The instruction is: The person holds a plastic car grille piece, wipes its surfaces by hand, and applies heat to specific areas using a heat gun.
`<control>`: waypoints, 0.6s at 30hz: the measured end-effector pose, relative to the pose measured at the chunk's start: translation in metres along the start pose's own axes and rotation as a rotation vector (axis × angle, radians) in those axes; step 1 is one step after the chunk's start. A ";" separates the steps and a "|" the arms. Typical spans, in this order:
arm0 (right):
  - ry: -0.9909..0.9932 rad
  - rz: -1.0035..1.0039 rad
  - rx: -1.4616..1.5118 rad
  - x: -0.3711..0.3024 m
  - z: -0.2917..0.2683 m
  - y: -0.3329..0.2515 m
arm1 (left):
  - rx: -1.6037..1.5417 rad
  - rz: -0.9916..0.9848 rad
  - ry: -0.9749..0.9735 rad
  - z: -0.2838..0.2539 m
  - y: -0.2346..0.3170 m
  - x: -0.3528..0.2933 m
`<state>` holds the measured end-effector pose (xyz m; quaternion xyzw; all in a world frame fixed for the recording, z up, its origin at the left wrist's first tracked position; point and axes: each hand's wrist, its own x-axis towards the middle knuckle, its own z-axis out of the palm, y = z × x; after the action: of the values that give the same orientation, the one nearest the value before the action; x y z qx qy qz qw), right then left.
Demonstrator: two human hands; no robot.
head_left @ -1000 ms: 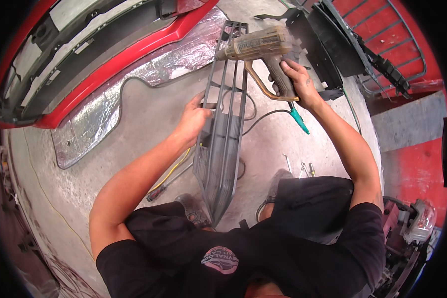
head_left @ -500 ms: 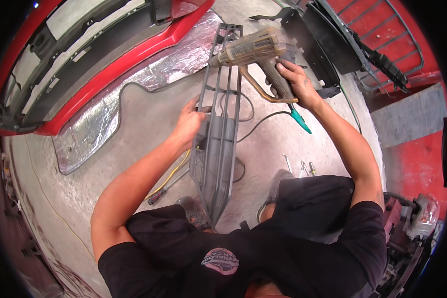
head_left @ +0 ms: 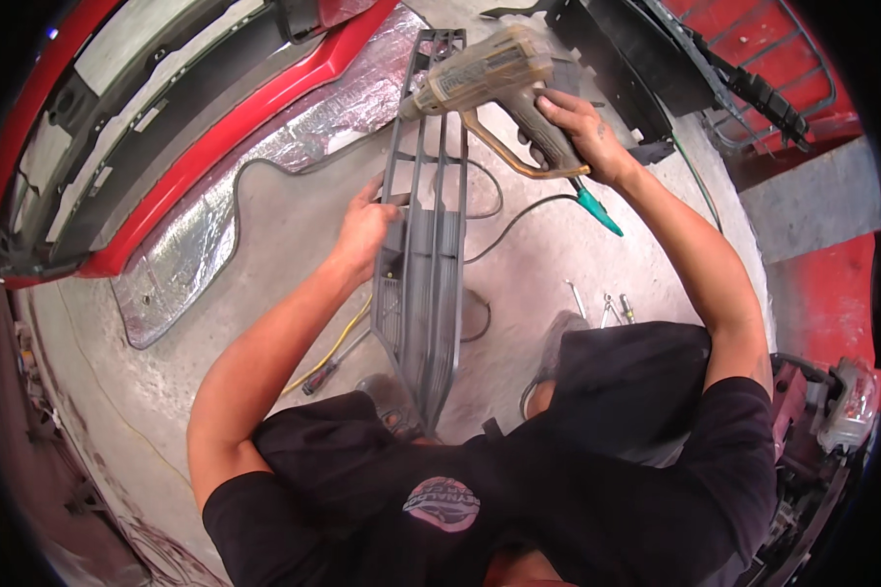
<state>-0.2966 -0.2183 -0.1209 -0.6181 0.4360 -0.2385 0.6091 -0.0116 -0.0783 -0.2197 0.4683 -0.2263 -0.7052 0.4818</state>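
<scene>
A worn heat gun (head_left: 489, 73) is in my right hand (head_left: 582, 137), its fingers wrapped round the pistol grip. The nozzle points left, close over the upper part of a long black plastic car grille (head_left: 426, 264); whether it touches cannot be told. My left hand (head_left: 365, 230) grips the grille by its left edge, about midway along, fingers partly behind it. The grille stands lengthwise before me, its lower end between my legs. From the heat gun's butt hangs a cord with a teal wrapped section (head_left: 597, 211).
A red bumper cover (head_left: 225, 161) lies far left, by a silver-foil sheet (head_left: 191, 279). Black plastic parts (head_left: 597, 68) sit far right. Small hand tools (head_left: 612, 305) lie near my right knee, a screwdriver (head_left: 320, 377) and yellow cord (head_left: 343, 338) near my left. A headlight (head_left: 852, 406) is at right.
The heat gun and the grille have shifted slightly up and left in the picture, while the view itself moved a little. Both hands keep their hold.
</scene>
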 end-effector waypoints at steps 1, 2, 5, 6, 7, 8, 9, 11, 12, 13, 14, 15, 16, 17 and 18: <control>0.015 -0.027 -0.012 0.002 0.003 0.001 | 0.010 -0.010 -0.006 0.001 0.000 0.000; 0.029 -0.025 -0.001 0.005 0.004 0.003 | 0.040 -0.010 0.021 0.004 0.001 -0.001; 0.127 -0.121 -0.044 0.022 0.004 0.012 | 0.087 -0.018 0.065 0.008 0.006 -0.002; 0.139 -0.117 -0.036 0.024 0.002 0.015 | 0.091 -0.018 0.086 0.009 0.006 -0.003; 0.139 -0.096 0.008 0.026 0.002 0.012 | 0.095 -0.022 0.084 0.009 0.007 -0.003; 0.137 -0.074 0.051 0.027 0.003 0.010 | 0.088 -0.021 0.077 0.007 0.008 -0.003; 0.121 -0.069 0.051 0.025 0.001 0.008 | 0.080 -0.020 0.071 0.006 0.008 -0.004; 0.079 -0.043 0.035 0.020 -0.008 0.003 | 0.100 -0.020 0.078 0.008 0.010 -0.006; 0.038 -0.018 0.022 0.017 -0.013 0.001 | 0.123 -0.020 0.085 0.008 0.012 -0.007; 0.010 -0.014 -0.003 0.014 -0.016 -0.003 | 0.117 -0.017 0.090 0.008 0.014 -0.008; 0.002 -0.013 -0.007 0.012 -0.016 -0.005 | 0.131 0.009 0.041 0.008 0.016 -0.009; 0.032 -0.028 -0.013 0.009 -0.015 -0.007 | 0.145 0.036 -0.007 0.008 0.018 -0.009; 0.066 -0.040 -0.019 0.007 -0.014 -0.009 | 0.138 0.037 -0.005 0.010 0.019 -0.009; 0.091 -0.047 -0.019 0.006 -0.013 -0.012 | 0.122 0.065 -0.007 0.012 0.019 -0.009; 0.086 -0.045 -0.025 0.007 -0.013 -0.013 | 0.107 0.092 -0.010 0.013 0.019 -0.008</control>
<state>-0.3002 -0.2325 -0.1082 -0.6245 0.4507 -0.2730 0.5765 -0.0137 -0.0806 -0.1955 0.4789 -0.2873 -0.6716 0.4869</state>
